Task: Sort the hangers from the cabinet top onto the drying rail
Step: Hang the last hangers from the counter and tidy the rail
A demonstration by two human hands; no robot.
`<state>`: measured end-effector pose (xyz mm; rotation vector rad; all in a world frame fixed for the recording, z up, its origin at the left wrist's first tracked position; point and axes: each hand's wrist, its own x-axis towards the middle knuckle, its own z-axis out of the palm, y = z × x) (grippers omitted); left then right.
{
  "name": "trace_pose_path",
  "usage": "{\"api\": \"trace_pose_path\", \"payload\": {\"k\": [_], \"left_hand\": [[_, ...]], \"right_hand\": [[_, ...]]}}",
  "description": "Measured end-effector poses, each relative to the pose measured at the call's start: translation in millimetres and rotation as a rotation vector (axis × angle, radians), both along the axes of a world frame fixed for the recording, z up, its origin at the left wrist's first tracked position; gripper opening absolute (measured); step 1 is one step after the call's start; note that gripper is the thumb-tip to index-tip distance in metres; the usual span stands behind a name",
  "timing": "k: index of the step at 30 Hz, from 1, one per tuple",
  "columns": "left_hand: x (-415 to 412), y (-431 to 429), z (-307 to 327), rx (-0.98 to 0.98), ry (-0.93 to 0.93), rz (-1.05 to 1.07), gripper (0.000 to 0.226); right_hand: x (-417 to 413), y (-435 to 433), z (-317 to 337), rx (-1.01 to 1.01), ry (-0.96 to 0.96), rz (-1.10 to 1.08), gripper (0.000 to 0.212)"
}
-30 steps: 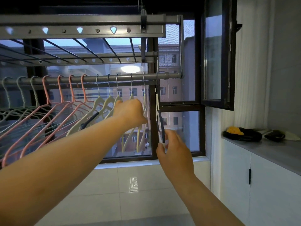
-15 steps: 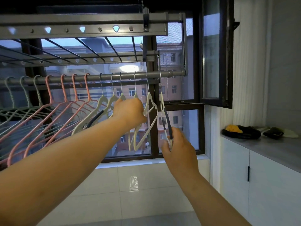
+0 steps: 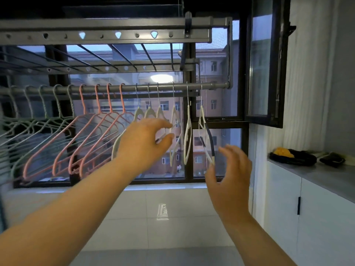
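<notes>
My right hand point(image 3: 229, 175) is hovering with fingers spread just beside the rightmost white hanger point(image 3: 206, 135). My left hand point(image 3: 143, 143) is reaching among the white hangers point(image 3: 173, 131), fingers loosely apart. All hangers are hanging on the drying rail point(image 3: 163, 87), far side.

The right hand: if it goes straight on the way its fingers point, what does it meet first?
Most likely the last white hanger on the rail, the one with the dark sleeve. The right hand is open, fingers curled up and forward just beside the hanger's lower end. Depth is unclear, so it may pass beside it.
</notes>
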<state>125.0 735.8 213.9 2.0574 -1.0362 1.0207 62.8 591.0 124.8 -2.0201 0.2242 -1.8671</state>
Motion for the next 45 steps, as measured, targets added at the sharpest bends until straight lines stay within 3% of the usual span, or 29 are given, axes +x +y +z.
{"api": "trace_pose_path", "payload": {"k": [4, 8, 13, 21, 37, 45], "left_hand": [[-14.7, 43.2, -43.9, -0.139, 0.03, -0.09, 0.021], [-7.1, 67.0, -82.3, -0.166, 0.114, 0.001, 0.025], [1.5, 91.2, -99.4, -0.151, 0.145, 0.05, 0.033], [12.6, 141.1, -117.7, -0.136, 0.253, 0.15, 0.036], [29.3, 159.1, -127.9, -0.068, 0.299, 0.159, 0.037], [33.2, 157.8, -133.3, -0.046, 0.363, 0.176, 0.041]], "right_hand": [[-4.6, 28.0, -8.1, -0.133, -0.001, 0.052, 0.022], [1.3, 50.6, -10.8, -0.015, 0.098, 0.188, 0.017], [20.4, 86.8, -15.5, 0.09, 0.29, 0.255, 0.032], [45.8, 132.2, -6.8, 0.23, 0.404, 0.242, 0.053], [65.8, 140.5, -4.9, 0.176, 0.515, 0.12, 0.046], [69.7, 120.3, -10.9, 0.22, 0.573, 0.049, 0.057]]}}
